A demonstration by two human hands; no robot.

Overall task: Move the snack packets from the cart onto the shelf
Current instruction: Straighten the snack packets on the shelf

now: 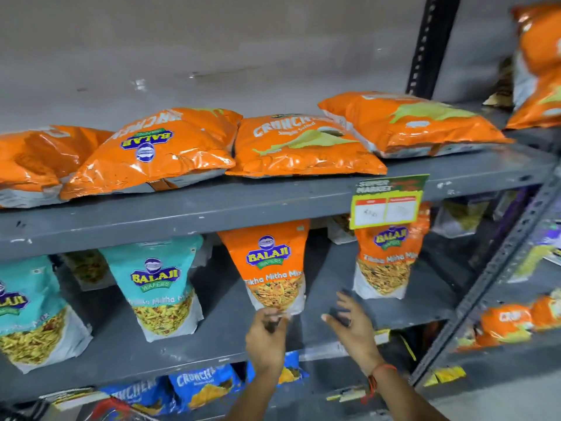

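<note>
An orange Balaji Tikha Mitha Mix packet [273,265] stands upright on the middle grey shelf [212,344], leaning a little to the right. My left hand [267,338] pinches its bottom edge. Just to the right, my right hand [352,323] hovers over the shelf with fingers spread, holding nothing. A second orange packet [388,262] stands farther right. Two teal Balaji packets [158,284] stand to the left. The cart is mostly out of view; only a red bit [106,408] shows at the bottom edge.
Several orange Crunchex bags [297,144] lie flat on the upper shelf [182,208]. A green and yellow price tag [388,202] hangs from its front edge. Blue Crunchex bags [197,387] sit on the bottom shelf. A second rack [501,268] with more packets stands at the right.
</note>
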